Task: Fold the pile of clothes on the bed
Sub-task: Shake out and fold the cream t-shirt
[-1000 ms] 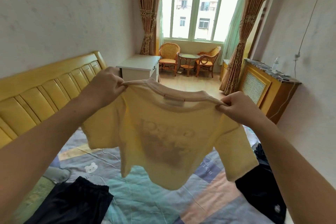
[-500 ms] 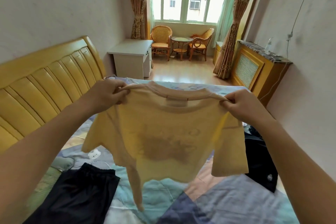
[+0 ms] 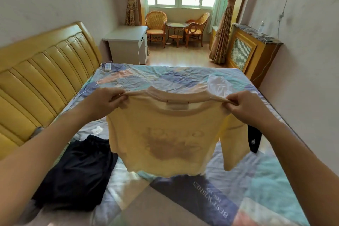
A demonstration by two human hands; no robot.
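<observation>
Shirt (image 3: 165,134) lowered toward bed (image 3: 183,77); left hand (image 3: 108,102), right hand (image 3: 245,108) pinch shoulders; left sleeve hidden, print blurred.

Two bare forearms, no sleeves in view — left hand (image 3: 106,102), right hand (image 3: 245,108) — no rings or watch visible

shirt (image 3: 165,134) print unreadable (showing through)

Pale yellow T-shirt (image 3: 165,134) hanging spread above bed, dark shorts (image 3: 77,174) lying flat
</observation>
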